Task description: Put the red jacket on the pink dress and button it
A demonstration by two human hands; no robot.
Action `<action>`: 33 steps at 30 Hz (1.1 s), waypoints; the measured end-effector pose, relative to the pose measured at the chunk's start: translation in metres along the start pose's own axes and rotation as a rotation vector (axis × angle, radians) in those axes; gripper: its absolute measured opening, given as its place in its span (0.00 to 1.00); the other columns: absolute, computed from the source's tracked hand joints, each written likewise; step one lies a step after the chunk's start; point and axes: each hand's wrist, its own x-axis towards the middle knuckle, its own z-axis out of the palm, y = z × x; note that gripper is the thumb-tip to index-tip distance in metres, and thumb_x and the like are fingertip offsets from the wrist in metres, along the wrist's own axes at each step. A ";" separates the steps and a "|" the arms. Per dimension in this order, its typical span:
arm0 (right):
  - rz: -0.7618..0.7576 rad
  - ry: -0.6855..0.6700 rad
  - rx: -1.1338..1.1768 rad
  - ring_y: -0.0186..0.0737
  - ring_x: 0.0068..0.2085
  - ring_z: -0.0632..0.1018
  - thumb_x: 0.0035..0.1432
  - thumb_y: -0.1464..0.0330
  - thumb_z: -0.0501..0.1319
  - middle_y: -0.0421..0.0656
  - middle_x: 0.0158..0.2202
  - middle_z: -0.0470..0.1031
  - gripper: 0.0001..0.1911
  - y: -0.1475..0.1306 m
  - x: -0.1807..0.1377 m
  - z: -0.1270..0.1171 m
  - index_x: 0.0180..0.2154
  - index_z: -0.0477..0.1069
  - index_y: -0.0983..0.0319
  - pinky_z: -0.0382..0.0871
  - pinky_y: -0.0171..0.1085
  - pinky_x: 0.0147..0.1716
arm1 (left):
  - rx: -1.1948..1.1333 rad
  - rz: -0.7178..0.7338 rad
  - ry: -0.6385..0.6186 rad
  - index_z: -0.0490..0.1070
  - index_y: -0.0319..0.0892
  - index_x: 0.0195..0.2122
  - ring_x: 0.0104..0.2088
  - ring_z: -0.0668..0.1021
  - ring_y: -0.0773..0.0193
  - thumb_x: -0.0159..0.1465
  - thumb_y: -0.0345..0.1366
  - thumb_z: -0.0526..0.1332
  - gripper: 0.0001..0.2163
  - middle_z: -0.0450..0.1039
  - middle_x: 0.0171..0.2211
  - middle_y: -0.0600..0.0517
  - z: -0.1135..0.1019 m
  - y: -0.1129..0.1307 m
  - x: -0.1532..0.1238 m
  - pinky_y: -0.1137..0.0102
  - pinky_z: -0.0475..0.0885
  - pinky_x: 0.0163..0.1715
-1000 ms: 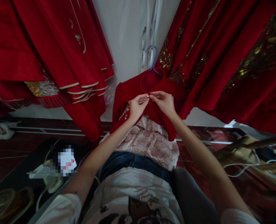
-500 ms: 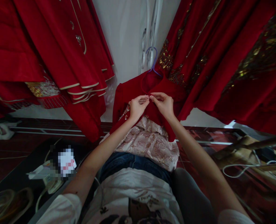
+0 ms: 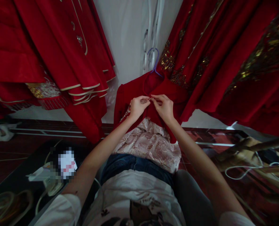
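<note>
In front of me a red jacket point(image 3: 130, 88) hangs on a purple hanger point(image 3: 156, 64). My left hand point(image 3: 139, 106) and my right hand point(image 3: 163, 106) meet at its front, just below the collar. Both are pinched closed, fingertips almost touching, on the jacket's front edge; any small fastener between them is too small to make out. Beaded trim point(image 3: 126, 113) shows beside my left wrist. Under the jacket, a pale pink shiny cloth point(image 3: 151, 144) spreads down over my lap.
Red garments with pale edging point(image 3: 87, 72) hang at left, and red garments with gold sequins point(image 3: 215, 69) at right. A dark tabletop point(image 3: 19, 175) on the left bears a phone-like thing, blurred out, and cables. Wooden pieces and a white cable point(image 3: 236, 177) lie at right.
Both hands stay pinched at the jacket front. They have shifted slightly to the left, the right hand a little more, and its fingers have turned slightly.
</note>
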 end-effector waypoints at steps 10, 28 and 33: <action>0.003 0.026 0.017 0.40 0.41 0.78 0.61 0.64 0.59 0.45 0.42 0.77 0.13 0.006 -0.001 0.000 0.44 0.78 0.59 0.78 0.40 0.40 | -0.009 0.032 0.005 0.78 0.39 0.37 0.32 0.82 0.65 0.56 0.30 0.65 0.07 0.81 0.33 0.48 0.004 -0.001 -0.002 0.68 0.79 0.38; 0.022 0.014 0.009 0.42 0.41 0.79 0.61 0.61 0.58 0.46 0.41 0.78 0.14 0.014 -0.004 0.001 0.43 0.78 0.59 0.78 0.40 0.38 | 0.364 0.226 -0.246 0.80 0.45 0.34 0.32 0.82 0.62 0.57 0.30 0.64 0.07 0.81 0.33 0.50 -0.016 0.012 0.013 0.68 0.76 0.39; 0.041 0.003 0.048 0.42 0.43 0.79 0.62 0.58 0.57 0.47 0.44 0.77 0.16 0.011 -0.007 -0.001 0.45 0.76 0.59 0.78 0.41 0.40 | 0.314 0.186 -0.259 0.77 0.42 0.35 0.32 0.81 0.63 0.57 0.27 0.62 0.07 0.80 0.32 0.50 -0.013 0.016 0.012 0.68 0.76 0.38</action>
